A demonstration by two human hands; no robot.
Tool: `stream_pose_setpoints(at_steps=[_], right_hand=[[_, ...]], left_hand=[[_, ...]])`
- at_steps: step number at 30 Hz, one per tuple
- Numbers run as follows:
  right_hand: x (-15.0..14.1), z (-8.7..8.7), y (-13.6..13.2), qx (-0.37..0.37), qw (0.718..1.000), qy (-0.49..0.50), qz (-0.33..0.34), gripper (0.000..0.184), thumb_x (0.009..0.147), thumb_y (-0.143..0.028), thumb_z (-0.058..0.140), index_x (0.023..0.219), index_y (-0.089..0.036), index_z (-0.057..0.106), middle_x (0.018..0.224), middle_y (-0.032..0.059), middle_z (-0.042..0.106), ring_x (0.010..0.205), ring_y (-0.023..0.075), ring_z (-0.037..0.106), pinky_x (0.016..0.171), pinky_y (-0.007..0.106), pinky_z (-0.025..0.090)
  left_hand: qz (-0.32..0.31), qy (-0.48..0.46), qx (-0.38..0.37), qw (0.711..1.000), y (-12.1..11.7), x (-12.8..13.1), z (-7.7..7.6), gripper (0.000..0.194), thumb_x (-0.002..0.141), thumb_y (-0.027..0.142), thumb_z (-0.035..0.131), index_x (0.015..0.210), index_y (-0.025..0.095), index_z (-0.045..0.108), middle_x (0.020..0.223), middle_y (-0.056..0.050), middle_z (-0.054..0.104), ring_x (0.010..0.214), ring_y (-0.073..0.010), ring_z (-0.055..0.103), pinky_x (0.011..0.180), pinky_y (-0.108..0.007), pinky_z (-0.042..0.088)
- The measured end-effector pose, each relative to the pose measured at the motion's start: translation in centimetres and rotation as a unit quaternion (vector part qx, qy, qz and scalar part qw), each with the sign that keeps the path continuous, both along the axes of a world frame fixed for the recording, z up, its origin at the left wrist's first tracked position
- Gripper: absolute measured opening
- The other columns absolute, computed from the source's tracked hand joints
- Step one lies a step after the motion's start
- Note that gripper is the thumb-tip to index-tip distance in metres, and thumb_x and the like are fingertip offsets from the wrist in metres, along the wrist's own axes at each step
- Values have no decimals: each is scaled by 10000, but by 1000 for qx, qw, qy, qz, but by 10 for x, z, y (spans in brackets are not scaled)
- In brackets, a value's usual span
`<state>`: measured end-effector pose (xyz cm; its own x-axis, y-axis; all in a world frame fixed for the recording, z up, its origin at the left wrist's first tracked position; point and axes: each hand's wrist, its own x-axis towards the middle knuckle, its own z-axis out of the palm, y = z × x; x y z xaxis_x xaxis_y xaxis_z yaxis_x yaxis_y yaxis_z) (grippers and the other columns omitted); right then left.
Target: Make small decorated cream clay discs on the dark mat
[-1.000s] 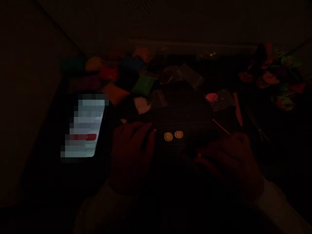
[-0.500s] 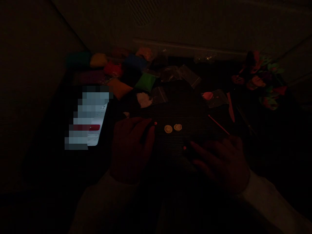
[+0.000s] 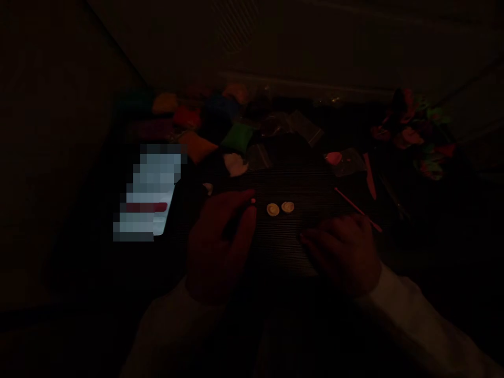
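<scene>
The scene is very dark. Two small pale spiral discs (image 3: 280, 209) lie side by side on a dark ribbed mat (image 3: 299, 184). My left hand (image 3: 220, 241) rests at the mat's left edge, its fingers close together and pointing at the discs. My right hand (image 3: 342, 252) lies on the mat's lower right, fingers curled downward; whether it holds anything is hidden. A thin pink stick (image 3: 356, 210) lies just above my right hand.
A lit phone screen (image 3: 149, 197) sits to the left. Several coloured clay bags (image 3: 205, 128) and clear plastic bags (image 3: 303, 126) lie behind the mat. A pink tool (image 3: 370, 176) and a heap of coloured pieces (image 3: 417, 136) are at the right.
My right hand has moved left and up onto the mat, nearer the discs. The left hand has barely shifted. The view has drifted slightly.
</scene>
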<state>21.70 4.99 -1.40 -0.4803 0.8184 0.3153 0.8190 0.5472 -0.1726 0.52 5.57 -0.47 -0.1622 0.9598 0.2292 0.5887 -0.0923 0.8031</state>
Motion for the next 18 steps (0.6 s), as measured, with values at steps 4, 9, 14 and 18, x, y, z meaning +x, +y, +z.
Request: stream_pose_setpoints(at_steps=[4, 9, 14, 18], right_hand=[[-9, 16, 0, -22, 993, 116, 7, 111, 770, -214, 597, 866, -184, 644, 731, 28, 605, 715, 155, 523, 692, 354, 348], [-32, 39, -12, -7, 975, 215, 57, 131, 757, -191, 605, 882, -194, 645, 719, 17, 600, 704, 140, 513, 684, 346, 358], [-38, 34, -25, 17, 978, 177, 112, 265, 786, -230, 559, 1042, -181, 607, 747, 22, 620, 715, 151, 510, 727, 384, 336], [-31, 26, -34, -4, 973, 173, 151, 410, 835, -366, 449, 1196, -184, 514, 775, 35, 614, 722, 169, 477, 746, 418, 301]], left_hand=[[10, -387, -56, 921, -4, 17, 14, 340, 851, 467, 360, 961, 269, 614, 1028, -14, 636, 1016, -207, 562, 888, -401, 431], [-68, -531, -78, 841, 5, 34, 32, 666, 831, 571, -3, 1163, 270, 491, 1250, -40, 540, 1220, -215, 422, 944, -445, 393], [-118, -403, -92, 903, 7, 38, 45, 734, 783, 513, -215, 1366, 285, 169, 1395, -12, 369, 1275, -180, 340, 926, -416, 416], [-139, -400, -87, 902, 3, 40, 49, 737, 764, 495, -257, 1384, 277, 74, 1418, 1, 325, 1291, -162, 305, 939, -393, 419]])
